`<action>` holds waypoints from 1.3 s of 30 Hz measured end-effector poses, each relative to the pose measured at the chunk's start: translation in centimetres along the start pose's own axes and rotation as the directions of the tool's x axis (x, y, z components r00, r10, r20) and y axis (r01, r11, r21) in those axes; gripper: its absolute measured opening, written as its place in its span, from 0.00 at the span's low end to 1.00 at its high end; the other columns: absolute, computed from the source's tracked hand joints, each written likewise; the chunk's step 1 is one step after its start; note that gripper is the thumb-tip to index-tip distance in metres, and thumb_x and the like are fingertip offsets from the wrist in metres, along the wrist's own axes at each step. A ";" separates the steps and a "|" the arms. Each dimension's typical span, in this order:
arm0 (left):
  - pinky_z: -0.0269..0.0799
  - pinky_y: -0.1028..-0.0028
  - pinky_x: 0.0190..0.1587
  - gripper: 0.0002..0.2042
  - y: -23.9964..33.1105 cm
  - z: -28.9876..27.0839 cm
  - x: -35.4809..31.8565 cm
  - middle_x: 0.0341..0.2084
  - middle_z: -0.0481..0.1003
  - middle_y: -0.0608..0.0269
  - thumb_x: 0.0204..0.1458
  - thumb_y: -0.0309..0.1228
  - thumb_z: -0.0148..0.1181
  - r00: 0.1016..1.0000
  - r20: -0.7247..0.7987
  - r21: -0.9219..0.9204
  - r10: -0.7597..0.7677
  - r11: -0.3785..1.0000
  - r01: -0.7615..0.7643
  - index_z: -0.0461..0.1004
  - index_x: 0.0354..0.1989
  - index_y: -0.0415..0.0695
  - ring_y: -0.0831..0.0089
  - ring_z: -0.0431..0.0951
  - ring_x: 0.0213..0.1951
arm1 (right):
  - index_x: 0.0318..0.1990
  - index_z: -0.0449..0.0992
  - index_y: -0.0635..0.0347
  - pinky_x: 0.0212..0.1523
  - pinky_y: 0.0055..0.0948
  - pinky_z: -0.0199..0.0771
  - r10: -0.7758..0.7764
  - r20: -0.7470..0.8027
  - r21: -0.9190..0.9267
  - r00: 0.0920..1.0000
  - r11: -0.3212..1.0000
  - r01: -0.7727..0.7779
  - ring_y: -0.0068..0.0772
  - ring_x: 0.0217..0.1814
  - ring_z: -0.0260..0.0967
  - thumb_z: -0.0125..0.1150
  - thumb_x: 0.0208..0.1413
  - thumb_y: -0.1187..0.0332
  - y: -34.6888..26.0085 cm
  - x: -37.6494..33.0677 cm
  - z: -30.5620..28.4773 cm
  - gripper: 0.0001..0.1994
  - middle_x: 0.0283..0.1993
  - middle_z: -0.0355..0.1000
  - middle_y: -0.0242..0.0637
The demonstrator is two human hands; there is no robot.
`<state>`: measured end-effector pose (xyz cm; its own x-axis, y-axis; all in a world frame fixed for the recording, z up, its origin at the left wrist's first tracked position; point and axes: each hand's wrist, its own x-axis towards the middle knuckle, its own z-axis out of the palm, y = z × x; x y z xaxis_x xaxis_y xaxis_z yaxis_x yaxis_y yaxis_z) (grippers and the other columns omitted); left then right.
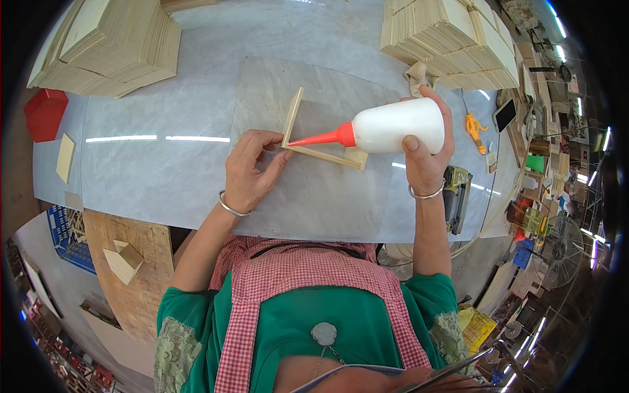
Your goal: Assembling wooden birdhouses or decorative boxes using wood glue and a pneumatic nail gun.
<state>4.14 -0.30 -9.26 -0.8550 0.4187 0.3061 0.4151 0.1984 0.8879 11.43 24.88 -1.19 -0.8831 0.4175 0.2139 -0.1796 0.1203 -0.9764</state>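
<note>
My right hand (427, 152) grips a white squeeze bottle (393, 128) with a long red nozzle, tilted sideways over the table. The nozzle's tip (296, 142) meets the corner of a small wooden frame (327, 156). That frame is made of thin pale boards, one standing toward the far side and one running to the right, with a short piece at the right end. At the same corner, my left hand (251, 165) pinches the wood between thumb and fingers. Whether glue has come out cannot be made out.
Tall stacks of thin boards stand at the far left (124, 49) and far right (452, 42). A nail gun (457, 196), an orange tool (474, 130), a dark-screened device (504, 115) and a cloth (417, 77) lie to the right. A red block (46, 114) sits left.
</note>
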 end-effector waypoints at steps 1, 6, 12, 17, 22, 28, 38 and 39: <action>0.69 0.78 0.27 0.12 0.0 0.0 0.0 0.30 0.75 0.62 0.42 0.25 0.68 1.000 0.000 -0.001 -0.001 1.000 0.001 0.75 0.36 0.40 0.74 0.74 0.28 | 0.59 0.62 0.63 0.49 0.28 0.72 0.001 0.000 -0.001 1.000 1.000 -0.001 0.29 0.47 0.70 0.74 0.40 0.63 0.1 0.0 -0.1 0.38 0.46 0.71 0.38; 0.69 0.78 0.27 0.12 -0.2 0.0 0.0 0.29 0.75 0.62 0.42 0.26 0.69 1.000 0.015 -0.001 -0.014 1.000 0.014 0.75 0.36 0.41 0.73 0.75 0.28 | 0.59 0.61 0.64 0.49 0.30 0.73 -0.024 0.024 -0.025 0.999 0.999 0.024 0.31 0.48 0.71 0.74 0.39 0.64 0.0 0.1 -0.1 0.39 0.47 0.71 0.41; 0.69 0.78 0.27 0.12 -0.1 0.0 0.1 0.30 0.75 0.62 0.42 0.26 0.68 1.000 0.019 -0.006 -0.014 1.000 0.014 0.75 0.36 0.41 0.73 0.75 0.28 | 0.59 0.61 0.64 0.49 0.31 0.73 -0.073 0.032 -0.047 0.997 0.996 0.074 0.32 0.49 0.71 0.74 0.39 0.65 -0.2 0.6 -0.1 0.38 0.47 0.71 0.41; 0.68 0.78 0.26 0.12 -0.3 0.0 0.0 0.30 0.75 0.62 0.43 0.26 0.68 1.000 0.018 -0.013 -0.013 1.000 0.013 0.75 0.36 0.41 0.74 0.75 0.28 | 0.58 0.61 0.64 0.49 0.31 0.73 -0.106 0.025 -0.074 0.994 0.991 0.108 0.33 0.49 0.71 0.74 0.40 0.66 -0.1 1.3 -0.3 0.37 0.47 0.71 0.41; 0.68 0.79 0.26 0.12 -0.4 0.0 0.0 0.30 0.75 0.62 0.43 0.25 0.68 1.000 0.020 -0.016 -0.012 1.000 0.012 0.75 0.36 0.41 0.74 0.75 0.28 | 0.58 0.62 0.64 0.49 0.31 0.73 -0.146 0.008 -0.102 0.989 0.984 0.146 0.32 0.48 0.70 0.73 0.41 0.67 -0.2 2.2 -0.3 0.35 0.47 0.70 0.41; 0.71 0.80 0.29 0.11 -0.2 -0.2 0.0 0.31 0.74 0.62 0.46 0.23 0.66 0.998 0.056 -0.012 -0.015 1.000 0.016 0.74 0.38 0.38 0.76 0.74 0.29 | 0.57 0.62 0.64 0.49 0.30 0.73 -0.170 -0.020 -0.107 0.985 0.980 0.167 0.32 0.48 0.70 0.73 0.41 0.68 -0.3 3.4 -0.4 0.34 0.46 0.69 0.40; 0.66 0.79 0.24 0.12 -0.4 0.0 0.1 0.29 0.75 0.62 0.43 0.26 0.68 1.000 0.025 -0.033 -0.015 0.999 0.016 0.75 0.36 0.41 0.74 0.74 0.27 | 0.57 0.62 0.64 0.48 0.29 0.73 -0.188 -0.033 -0.138 0.982 0.974 0.182 0.31 0.48 0.69 0.73 0.41 0.68 -0.3 4.0 -0.4 0.34 0.46 0.69 0.40; 0.66 0.79 0.24 0.12 -0.4 0.0 0.1 0.29 0.75 0.62 0.43 0.26 0.68 1.000 0.025 -0.033 -0.018 0.999 0.019 0.75 0.36 0.41 0.74 0.74 0.27 | 0.57 0.62 0.64 0.48 0.30 0.73 -0.190 -0.015 -0.132 0.982 0.974 0.187 0.33 0.48 0.70 0.73 0.41 0.68 -0.4 3.8 -0.3 0.34 0.46 0.69 0.40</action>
<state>3.91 -0.35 -9.62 -0.8545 0.4367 0.2812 0.3881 0.1770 0.9045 8.27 26.72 0.00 -0.8263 0.4002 0.3962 -0.2826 0.3139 -0.9064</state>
